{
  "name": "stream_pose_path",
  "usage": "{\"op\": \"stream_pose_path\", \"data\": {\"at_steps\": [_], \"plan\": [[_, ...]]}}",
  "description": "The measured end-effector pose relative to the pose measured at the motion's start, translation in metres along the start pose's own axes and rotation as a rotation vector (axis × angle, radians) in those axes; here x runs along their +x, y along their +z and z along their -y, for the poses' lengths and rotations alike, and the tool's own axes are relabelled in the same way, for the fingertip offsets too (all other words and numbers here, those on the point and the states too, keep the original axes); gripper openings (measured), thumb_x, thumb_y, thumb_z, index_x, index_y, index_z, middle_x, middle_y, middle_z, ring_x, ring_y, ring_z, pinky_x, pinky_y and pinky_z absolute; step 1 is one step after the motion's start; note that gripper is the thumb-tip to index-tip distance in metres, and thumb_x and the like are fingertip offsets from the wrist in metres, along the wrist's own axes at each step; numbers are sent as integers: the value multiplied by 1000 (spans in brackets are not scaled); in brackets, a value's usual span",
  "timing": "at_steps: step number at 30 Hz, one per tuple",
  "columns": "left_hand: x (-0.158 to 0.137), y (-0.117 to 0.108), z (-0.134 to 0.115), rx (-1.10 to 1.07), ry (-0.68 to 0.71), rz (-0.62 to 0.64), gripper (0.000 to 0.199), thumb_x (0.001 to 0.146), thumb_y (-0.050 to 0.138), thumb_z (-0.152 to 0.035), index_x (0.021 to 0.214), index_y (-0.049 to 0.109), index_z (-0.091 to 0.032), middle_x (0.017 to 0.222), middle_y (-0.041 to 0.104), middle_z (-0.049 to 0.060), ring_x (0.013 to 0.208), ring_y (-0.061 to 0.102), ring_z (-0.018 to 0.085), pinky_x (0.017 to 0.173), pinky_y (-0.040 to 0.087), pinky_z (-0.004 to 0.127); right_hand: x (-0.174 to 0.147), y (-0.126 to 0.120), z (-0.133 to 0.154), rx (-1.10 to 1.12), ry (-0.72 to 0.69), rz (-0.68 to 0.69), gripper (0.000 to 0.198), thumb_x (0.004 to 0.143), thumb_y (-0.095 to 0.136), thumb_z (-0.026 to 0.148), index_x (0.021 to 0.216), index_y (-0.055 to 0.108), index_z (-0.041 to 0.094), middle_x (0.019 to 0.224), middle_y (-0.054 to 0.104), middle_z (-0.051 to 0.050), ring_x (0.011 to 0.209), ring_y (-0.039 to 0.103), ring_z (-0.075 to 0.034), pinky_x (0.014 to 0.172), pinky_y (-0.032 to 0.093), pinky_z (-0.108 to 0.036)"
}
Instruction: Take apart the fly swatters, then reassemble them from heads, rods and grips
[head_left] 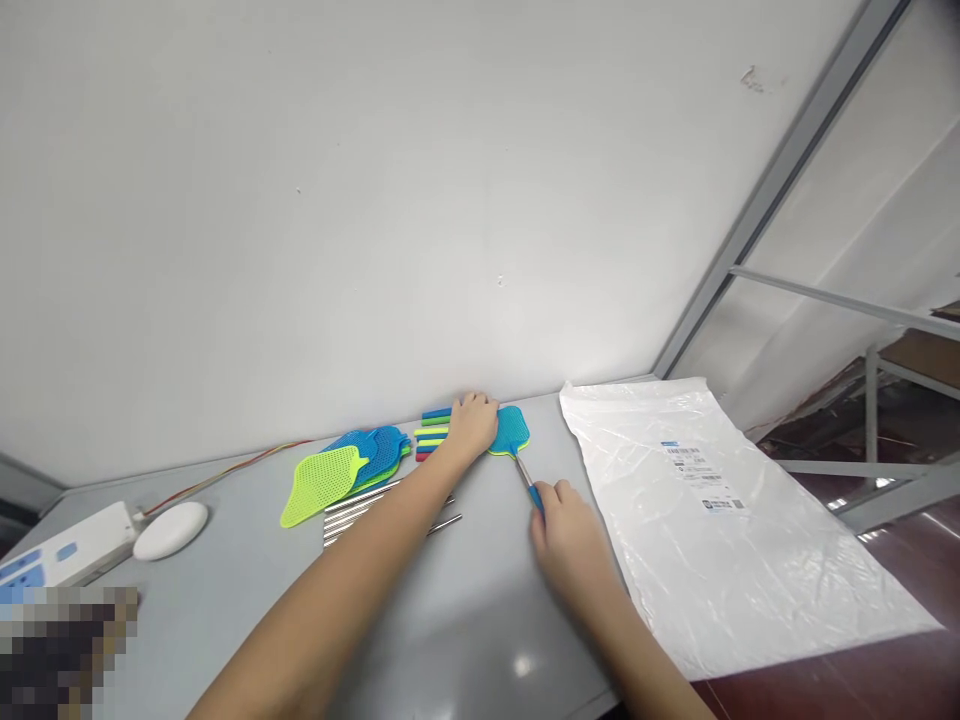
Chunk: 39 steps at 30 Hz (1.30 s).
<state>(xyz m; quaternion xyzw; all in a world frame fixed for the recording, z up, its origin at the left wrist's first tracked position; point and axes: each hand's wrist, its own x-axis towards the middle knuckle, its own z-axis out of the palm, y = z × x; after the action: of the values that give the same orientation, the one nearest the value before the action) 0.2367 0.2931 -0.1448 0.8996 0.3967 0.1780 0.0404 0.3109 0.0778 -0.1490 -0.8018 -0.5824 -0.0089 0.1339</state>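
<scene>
A blue fly swatter (512, 428) lies at the back of the table, with yellow-green and pink edges showing beneath its head. My right hand (566, 535) is closed around its blue grip, at the near end of the metal rod. At the left edge of the swatter's head, my left hand (472, 425) rests with its fingers curled over; the fingertips are partly hidden. Just left of that hand lie several coloured handles (433, 440). Farther left are loose blue swatter heads (386, 450) and a yellow-green swatter head (322, 485). Metal rods (352, 515) lie partly under my left forearm.
A white plastic mailing bag (720, 560) covers the table's right side. On the left are a white power strip (97, 540) and a white oval object (171, 530), with a thin cable (225, 470) behind. A wall (450, 200) borders the back; metal framing (772, 190) stands right.
</scene>
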Motion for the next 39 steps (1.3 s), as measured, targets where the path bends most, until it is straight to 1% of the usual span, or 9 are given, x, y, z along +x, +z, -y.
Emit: {"op": "stream_pose_path", "data": {"at_steps": [4,7,10,12,15,21,26,32,39], "plan": [[-11,-18,-2,-21,70,-55,29,90,41,-22,105,65,-18,110,60,13,109,46,27,89,37,42,-1,1,-2,24,1,24,27,91,41,22,114,56,19,93,60,-7,81,58,-21,69,36,-31],[-31,-39,3,-54,128,-86,29,92,41,-24,108,64,-21,109,62,9,107,48,24,89,39,38,0,2,-4,37,3,16,25,92,40,22,112,56,19,92,61,-7,83,59,-22,70,36,-31],[-66,-62,11,-89,153,-137,27,91,42,-24,105,65,-22,110,62,8,106,49,23,90,40,39,0,4,-4,9,12,12,25,93,39,23,112,55,19,90,62,-6,82,60,-22,68,36,-31],[-95,-75,17,-186,195,-223,26,90,44,-23,102,66,-23,109,62,9,104,51,24,89,41,40,1,7,-2,-12,19,15,26,93,39,23,113,54,19,91,63,-7,79,61,-22,66,36,-31],[-136,-90,28,-231,170,-280,24,88,46,-22,102,66,-25,108,63,8,103,52,25,88,42,41,0,11,0,-20,32,27,27,95,34,23,113,53,18,94,63,-8,76,62,-20,63,35,-29],[-186,-99,49,-209,85,-301,22,87,50,-22,101,66,-26,105,65,7,99,54,25,86,42,41,-1,17,2,15,65,17,29,96,28,21,111,53,17,93,59,-9,77,59,-20,62,36,-29],[-201,-95,55,-194,28,-314,24,88,48,-23,104,65,-26,103,65,8,96,54,25,86,42,42,-2,20,5,43,68,-35,32,95,29,18,115,53,16,93,56,-10,84,56,-21,67,39,-30],[-202,-93,52,-209,55,-271,22,89,46,-21,102,64,-25,102,65,8,95,54,25,84,41,41,-1,22,6,-9,67,-46,29,93,34,22,115,52,16,94,58,-10,86,57,-23,68,39,-31],[-202,-97,57,-207,36,-304,21,87,50,-21,102,64,-26,101,66,6,94,55,25,83,40,40,-1,21,8,-63,94,6,22,94,36,26,107,51,17,91,60,-8,83,60,-22,61,36,-29]]}}
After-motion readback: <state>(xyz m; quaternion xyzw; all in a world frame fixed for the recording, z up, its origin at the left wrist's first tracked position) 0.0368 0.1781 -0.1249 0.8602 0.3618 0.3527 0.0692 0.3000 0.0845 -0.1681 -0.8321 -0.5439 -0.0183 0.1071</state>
